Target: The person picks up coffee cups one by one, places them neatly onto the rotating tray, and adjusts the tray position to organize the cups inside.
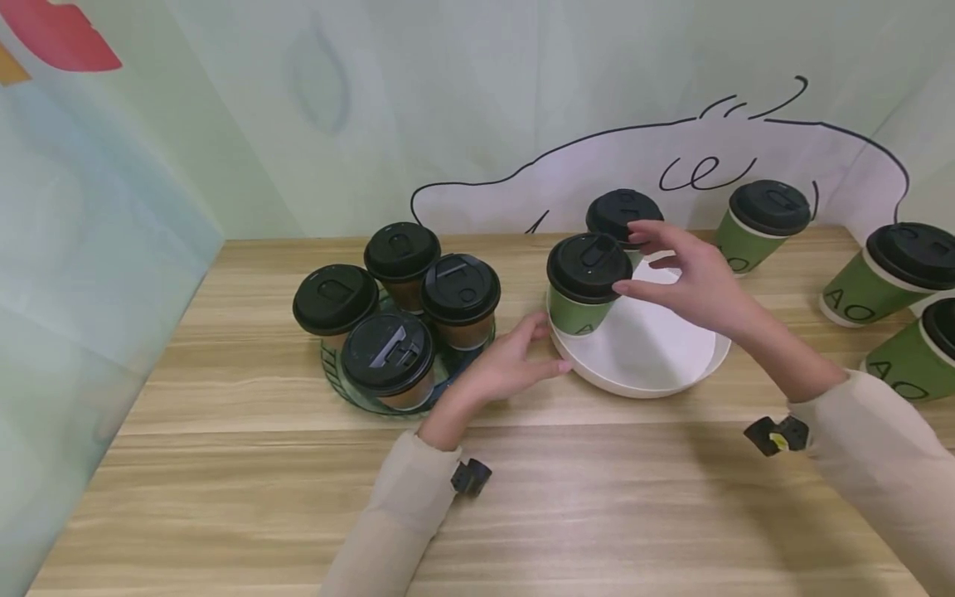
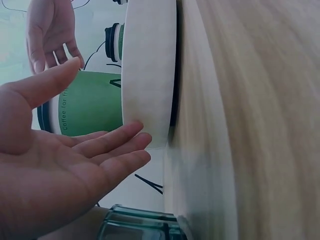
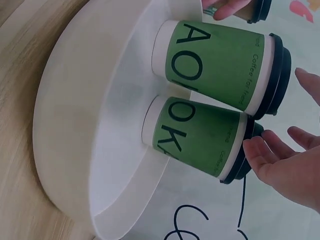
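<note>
Green paper cup (image 1: pixel 576 315) in round white tray (image 1: pixel 640 390)

Right hand (image 1: pixel 695 278), fingers apart, is beside the cup's black plastic lid (image 1: pixel 589 269); left hand (image 1: pixel 503 365), fingers extended, is by the tray; the cup is probably light, easily dented; best gripped round its wall, below the lid.

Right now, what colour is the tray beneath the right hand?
White; the tray shows best in the head view.

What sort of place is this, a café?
Possibly a staged corner rather than a working café: a pale backdrop with black line drawings stands behind a wood-grain tabletop holding black-lidded green paper cups.
</note>
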`<action>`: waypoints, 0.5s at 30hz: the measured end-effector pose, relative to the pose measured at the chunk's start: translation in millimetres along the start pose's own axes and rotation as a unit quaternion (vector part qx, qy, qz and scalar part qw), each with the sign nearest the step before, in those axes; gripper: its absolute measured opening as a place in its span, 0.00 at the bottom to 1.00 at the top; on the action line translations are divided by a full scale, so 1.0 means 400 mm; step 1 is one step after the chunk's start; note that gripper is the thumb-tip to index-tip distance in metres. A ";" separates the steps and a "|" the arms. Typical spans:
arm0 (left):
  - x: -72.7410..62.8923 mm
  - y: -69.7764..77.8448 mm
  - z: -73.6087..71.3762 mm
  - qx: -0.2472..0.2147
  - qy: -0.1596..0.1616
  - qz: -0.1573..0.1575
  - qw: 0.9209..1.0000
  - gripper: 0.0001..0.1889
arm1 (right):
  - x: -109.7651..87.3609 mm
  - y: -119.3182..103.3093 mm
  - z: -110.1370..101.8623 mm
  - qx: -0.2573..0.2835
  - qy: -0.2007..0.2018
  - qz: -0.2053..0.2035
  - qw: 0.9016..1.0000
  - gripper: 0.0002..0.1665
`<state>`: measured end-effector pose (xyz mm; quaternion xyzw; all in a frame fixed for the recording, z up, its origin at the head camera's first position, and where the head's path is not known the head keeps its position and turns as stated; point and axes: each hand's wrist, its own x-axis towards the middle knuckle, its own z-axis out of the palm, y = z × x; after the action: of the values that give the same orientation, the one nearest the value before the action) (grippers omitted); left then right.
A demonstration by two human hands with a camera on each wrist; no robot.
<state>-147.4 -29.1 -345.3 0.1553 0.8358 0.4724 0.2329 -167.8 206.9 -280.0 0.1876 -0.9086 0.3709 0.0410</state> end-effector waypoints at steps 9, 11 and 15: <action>-0.003 0.004 -0.002 0.010 0.002 0.001 1.000 0.38 | -0.021 0.017 -0.032 -0.008 0.003 0.044 0.999 0.38; -0.001 0.002 -0.002 0.010 0.003 0.006 1.000 0.38 | -0.026 0.023 -0.039 -0.006 0.002 0.053 0.999 0.38; 0.000 0.000 -0.002 0.008 0.002 0.003 1.000 0.38 | -0.037 0.037 -0.051 -0.008 -0.001 0.062 0.998 0.37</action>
<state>-148.0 -29.5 -345.0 0.1586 0.8395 0.4667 0.2287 -161.0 235.5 -278.2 0.1313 -0.9213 0.3656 0.0185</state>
